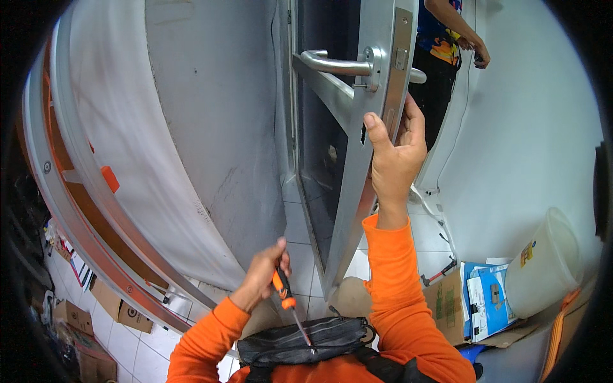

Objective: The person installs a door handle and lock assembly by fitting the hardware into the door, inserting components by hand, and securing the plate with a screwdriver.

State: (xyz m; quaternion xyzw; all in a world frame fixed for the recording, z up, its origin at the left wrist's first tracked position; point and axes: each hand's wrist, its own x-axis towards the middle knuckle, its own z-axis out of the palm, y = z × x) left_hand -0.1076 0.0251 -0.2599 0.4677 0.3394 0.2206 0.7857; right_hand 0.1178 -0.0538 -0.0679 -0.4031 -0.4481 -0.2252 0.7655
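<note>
In the head view, the right hand clasps the door by its edge, thumb in front, fingers behind, probably to steady it; the handle sits just above that hand; the left hand is wrapped around a screwdriver, tip down, seemingly clear of the door; white floor tiles lie beneath both hands; a pale wall rises rightward.

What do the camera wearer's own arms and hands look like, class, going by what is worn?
The left sleeve and right sleeve are long, bright orange, and creased, ending near the wrists. No printed markings show on them. The left hand and right hand are bare, with no gloves or wristbands visible.
</note>
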